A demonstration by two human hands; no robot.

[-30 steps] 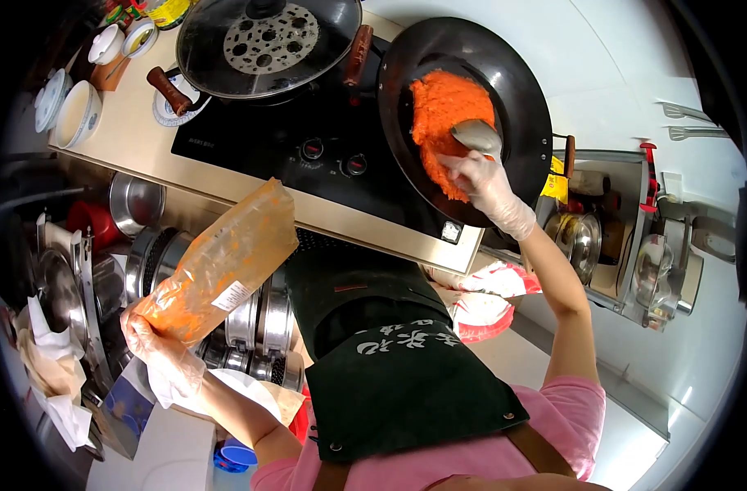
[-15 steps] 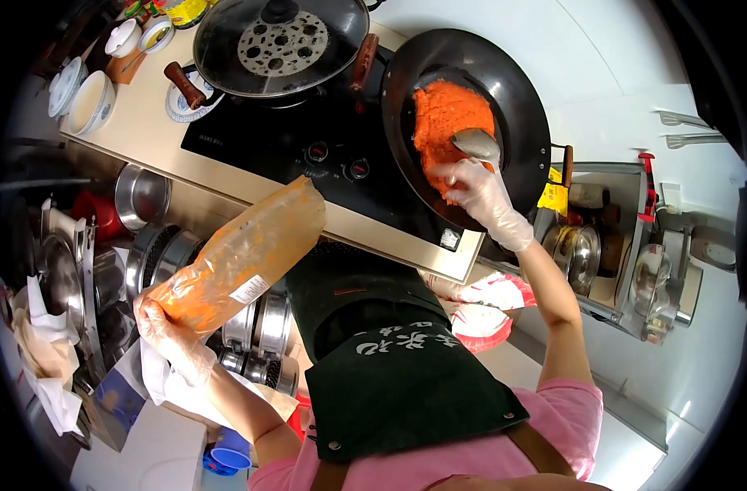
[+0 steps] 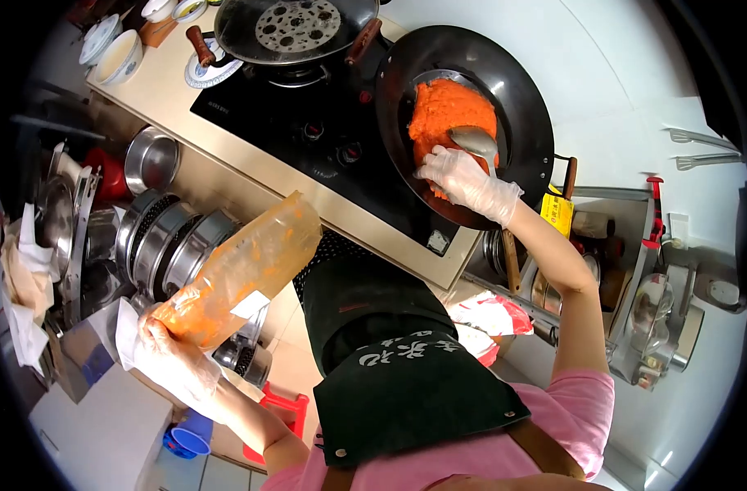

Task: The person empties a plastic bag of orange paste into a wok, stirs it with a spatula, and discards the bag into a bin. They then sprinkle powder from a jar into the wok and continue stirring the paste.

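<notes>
The right hand (image 3: pixel 465 180), in a thin clear glove, reached over the black wok (image 3: pixel 463 123) and its grip was closed around the handle of a metal ladle (image 3: pixel 474 141), whose bowl rested on the heap of orange mash (image 3: pixel 449 114) filling the middle of the wok. The wok sat on the right side of the black stove (image 3: pixel 308 123), which was set into the pale worktop (image 3: pixel 169 106). The left hand (image 3: pixel 170 360), also gloved, was held low and to the left, well apart from the wok, and its grip was closed on the bottom end of a long clear plastic bag (image 3: pixel 242 274). The bag tilted up toward the edge of the worktop, smeared orange inside, with more orange gathered near the hand and a small white label on its side. Behind the wok, a second pan with a glass lid (image 3: pixel 295 29) stood on the stove. White bowls (image 3: pixel 115 57) sat at the far left of the worktop. Below the worktop, stacked steel pots and basins (image 3: pixel 164 245) filled the shelves. A dark green apron (image 3: pixel 390 368) over a pink shirt showed at the bottom.
</notes>
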